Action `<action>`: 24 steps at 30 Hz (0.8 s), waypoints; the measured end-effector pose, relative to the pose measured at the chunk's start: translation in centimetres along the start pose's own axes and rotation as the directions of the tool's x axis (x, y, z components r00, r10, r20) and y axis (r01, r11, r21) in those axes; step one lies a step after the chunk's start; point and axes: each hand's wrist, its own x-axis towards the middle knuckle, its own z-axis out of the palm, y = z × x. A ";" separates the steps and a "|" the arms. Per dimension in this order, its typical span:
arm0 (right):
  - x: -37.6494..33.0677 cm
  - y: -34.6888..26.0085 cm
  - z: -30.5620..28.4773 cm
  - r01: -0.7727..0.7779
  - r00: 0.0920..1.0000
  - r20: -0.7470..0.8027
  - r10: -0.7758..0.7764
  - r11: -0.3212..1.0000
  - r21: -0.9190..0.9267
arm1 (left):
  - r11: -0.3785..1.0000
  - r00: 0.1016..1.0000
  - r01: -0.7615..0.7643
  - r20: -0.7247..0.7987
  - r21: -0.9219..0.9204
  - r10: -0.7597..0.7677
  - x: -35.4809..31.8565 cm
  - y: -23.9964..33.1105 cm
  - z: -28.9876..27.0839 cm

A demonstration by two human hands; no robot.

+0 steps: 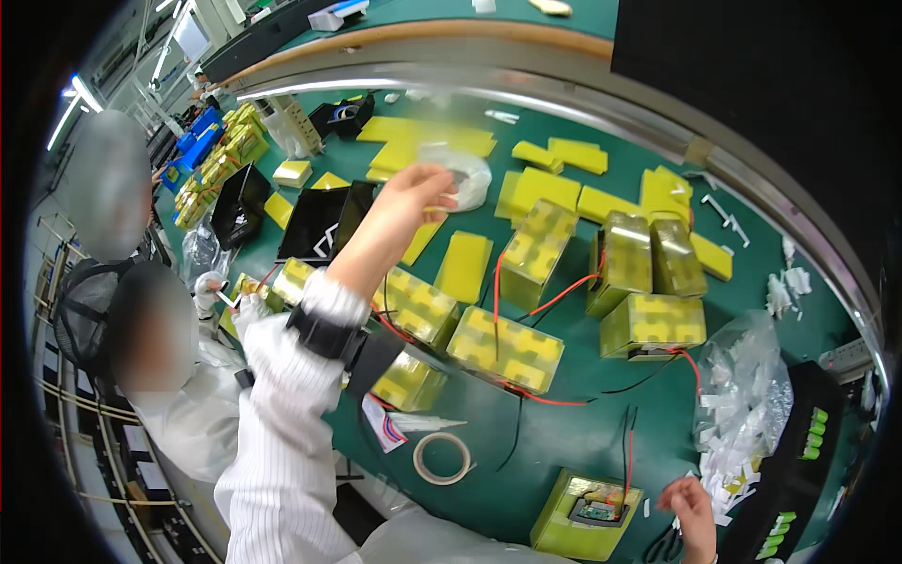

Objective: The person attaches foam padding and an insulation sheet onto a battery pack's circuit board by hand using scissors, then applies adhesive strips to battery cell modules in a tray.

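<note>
My left hand (420, 195) reaches to the far middle of the bench, its fingers curled at the near-left edge of a translucent white tape roll (477, 180). They appear to grip it, though the area is slightly blurred. At the lower right, my right hand (692, 510) rests with loosely bent fingers and nothing visible in them. Beside it stands a yellow-wrapped battery pack (564, 526) with a green circuit board (596, 510) on top and red and black wires rising from it. Black-handled scissors (663, 545) lie partly beneath my right hand.
Several wired battery packs (507, 348) crowd the middle of the green bench. Yellow sheets (463, 268) lie behind them. A tan tape roll (442, 458) lies in front. At right are a clear bag (742, 376) and white strips. A co-worker (178, 395) sits at left, near black bins (315, 221).
</note>
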 end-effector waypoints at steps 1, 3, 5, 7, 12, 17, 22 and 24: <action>-0.5 -1.3 0.5 -0.206 0.969 0.132 0.211 0.977 -0.048 | 0.987 1.000 0.022 0.001 0.158 -0.022 1.8 -1.7 -1.0; -1.2 -1.5 2.0 -0.346 0.917 0.241 0.317 0.934 0.086 | 0.948 0.999 0.040 0.009 0.316 -0.045 4.9 -4.1 -2.3; -2.4 -0.3 2.2 -0.409 0.872 0.323 0.367 0.910 0.069 | 0.750 0.977 0.104 0.072 0.654 -0.199 7.6 -5.8 -2.3; -3.3 0.8 1.9 -0.402 0.872 0.312 0.378 0.916 0.012 | 0.510 0.987 -0.101 0.152 0.854 -0.059 11.5 -8.1 -2.2; -3.0 1.3 -0.4 -0.412 0.911 0.003 0.412 0.911 0.017 | -0.151 0.811 -0.474 0.497 0.868 0.308 21.0 -10.7 4.0; -3.9 2.0 -1.2 -0.342 0.888 -0.284 0.362 0.932 0.117 | -0.303 0.697 -0.560 0.636 0.771 0.332 29.6 -17.3 4.2; -9.1 6.4 -3.7 -0.366 0.660 -0.594 0.460 0.887 0.280 | -0.434 0.810 -0.507 0.583 0.745 0.055 31.7 -22.7 5.7; -10.7 7.8 -3.8 -0.354 0.580 -0.650 0.492 0.870 0.342 | -0.351 0.828 -0.471 0.543 0.809 0.142 32.4 -23.4 6.7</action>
